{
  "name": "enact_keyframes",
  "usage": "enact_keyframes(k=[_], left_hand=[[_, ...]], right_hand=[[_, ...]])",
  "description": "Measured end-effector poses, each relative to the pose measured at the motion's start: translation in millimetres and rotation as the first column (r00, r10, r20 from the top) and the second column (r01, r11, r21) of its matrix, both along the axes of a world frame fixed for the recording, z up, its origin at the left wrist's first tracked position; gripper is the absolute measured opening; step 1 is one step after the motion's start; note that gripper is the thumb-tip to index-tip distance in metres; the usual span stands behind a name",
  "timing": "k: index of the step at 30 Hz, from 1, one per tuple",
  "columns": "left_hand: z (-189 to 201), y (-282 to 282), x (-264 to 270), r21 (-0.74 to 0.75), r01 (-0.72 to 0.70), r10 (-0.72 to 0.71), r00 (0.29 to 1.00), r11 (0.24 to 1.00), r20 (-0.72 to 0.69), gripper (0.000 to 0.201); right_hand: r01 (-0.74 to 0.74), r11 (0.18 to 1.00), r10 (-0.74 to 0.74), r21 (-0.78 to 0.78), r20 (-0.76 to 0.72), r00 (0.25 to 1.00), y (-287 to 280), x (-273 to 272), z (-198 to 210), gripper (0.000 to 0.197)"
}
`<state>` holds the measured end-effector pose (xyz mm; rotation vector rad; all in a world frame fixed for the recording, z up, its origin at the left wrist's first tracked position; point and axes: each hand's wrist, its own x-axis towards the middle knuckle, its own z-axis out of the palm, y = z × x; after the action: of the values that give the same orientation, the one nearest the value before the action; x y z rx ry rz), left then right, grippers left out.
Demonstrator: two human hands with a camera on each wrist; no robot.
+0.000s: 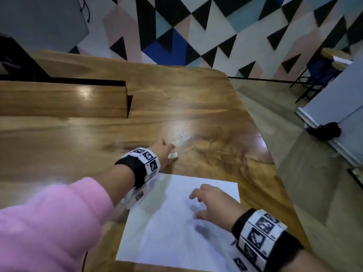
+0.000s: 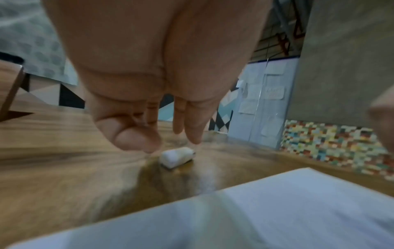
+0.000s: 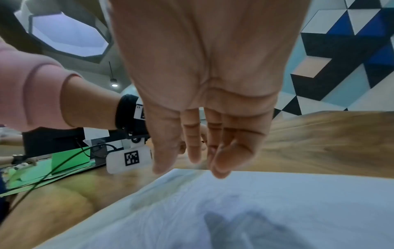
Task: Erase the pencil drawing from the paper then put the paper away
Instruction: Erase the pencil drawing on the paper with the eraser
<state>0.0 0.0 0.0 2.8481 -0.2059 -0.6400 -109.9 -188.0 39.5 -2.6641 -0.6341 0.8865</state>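
Observation:
A white sheet of paper (image 1: pixel 172 228) lies on the wooden table (image 1: pixel 98 134) near its front edge; no pencil marks show on it through the blur. A small white eraser (image 1: pixel 173 155) lies on the wood just beyond the paper's far left corner. My left hand (image 1: pixel 167 149) reaches over it. In the left wrist view the eraser (image 2: pixel 177 157) rests on the table just below the thumb and straight fingers of my left hand (image 2: pixel 170 144), apart from them. My right hand (image 1: pixel 196 205) hovers over the paper (image 3: pixel 266 210) with loosely curved fingers (image 3: pixel 193 151), holding nothing and casting a shadow.
Pale eraser crumbs (image 1: pixel 181 135) speckle the wood beyond the eraser. A raised wooden shelf (image 1: pixel 62 99) stands at the left. The table's rounded right edge (image 1: pixel 263 134) drops to the floor. Green sheets (image 3: pixel 64 161) and a black cable lie at the far left.

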Motion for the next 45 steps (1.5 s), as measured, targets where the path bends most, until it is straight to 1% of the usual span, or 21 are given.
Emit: enact_keyframes(k=[2,5,8,11,14,17,19,23,26,29,31,33,35,37,39,40,41,43,45], left_hand=[[-2,-5,7,0.034,-0.021,0.021,1.000,0.999,-0.017,0.049],[-9,-7,11,0.067,-0.012,0.014,1.000,0.998,-0.023,0.042],[-14,-3,10,0.093,0.013,-0.010,0.999,0.996,-0.033,0.036],[-6,6,4,0.070,0.012,-0.010,1.000,0.997,-0.022,0.031],[5,20,-15,-0.007,-0.031,0.031,0.999,0.999,-0.007,0.026],[7,36,-44,-0.130,-0.079,0.082,0.996,0.988,0.017,0.023],[3,45,-69,-0.196,-0.113,0.110,0.994,0.974,-0.027,0.022],[-2,59,-113,-0.268,-0.153,0.134,0.987,0.951,-0.089,0.021],[-3,62,-128,-0.301,-0.174,0.152,0.984,0.938,-0.096,0.024],[-7,57,-129,-0.307,-0.196,0.198,0.980,0.931,-0.025,0.021],[-6,52,-125,-0.269,-0.211,0.223,0.975,0.940,0.012,0.021],[-4,50,-118,-0.259,-0.253,0.269,0.963,0.932,0.026,0.020],[-4,50,-111,-0.306,-0.314,0.331,0.944,0.899,0.003,0.024],[-7,49,-106,-0.383,-0.383,0.397,0.917,0.841,-0.043,0.027],[-10,45,-103,-0.439,-0.425,0.432,0.897,0.792,-0.088,0.027],[-12,42,-101,-0.445,-0.429,0.434,0.896,0.786,-0.098,0.025],[-13,38,-100,-0.436,-0.422,0.427,0.900,0.795,-0.093,0.020],[-13,32,-97,-0.383,-0.375,0.385,0.921,0.844,-0.052,0.014],[-11,28,-93,-0.341,-0.329,0.347,0.938,0.880,-0.009,0.015]], right_hand=[[0.028,0.999,-0.030,0.041,0.038,0.999,10,11,-11,0.055],[-0.044,0.999,0.044,0.001,0.086,0.995,23,19,-29,0.081],[-0.126,0.990,0.130,-0.070,0.054,0.990,27,18,-47,0.103],[-0.195,0.964,0.204,-0.179,0.034,0.978,28,16,-60,0.113],[-0.224,0.948,0.236,-0.224,0.030,0.971,25,13,-67,0.118],[-0.228,0.952,0.238,-0.206,0.027,0.971,19,6,-68,0.120],[-0.229,0.956,0.237,-0.181,0.021,0.971,14,-1,-68,0.121],[-0.233,0.958,0.237,-0.166,0.004,0.971,7,-11,-69,0.121],[-0.224,0.959,0.229,-0.175,0.009,0.973,10,-11,-67,0.122],[-0.255,0.946,0.268,-0.199,0.042,0.962,14,-10,-64,0.121],[-0.291,0.942,0.303,-0.169,0.047,0.952,15,-8,-65,0.121],[-0.306,0.944,0.312,-0.125,0.033,0.949,15,-5,-65,0.115],[-0.343,0.933,0.347,-0.110,0.021,0.938,14,-5,-65,0.103],[-0.398,0.908,0.405,-0.134,0.030,0.914,14,-5,-65,0.093],[-0.425,0.892,0.436,-0.152,0.045,0.899,13,-5,-66,0.088],[-0.432,0.889,0.444,-0.152,0.052,0.895,13,-5,-66,0.086],[-0.435,0.888,0.447,-0.150,0.058,0.893,13,-5,-67,0.085],[-0.435,0.886,0.450,-0.158,0.069,0.891,11,-5,-68,0.085],[-0.439,0.882,0.455,-0.171,0.072,0.887,11,-5,-68,0.085]])
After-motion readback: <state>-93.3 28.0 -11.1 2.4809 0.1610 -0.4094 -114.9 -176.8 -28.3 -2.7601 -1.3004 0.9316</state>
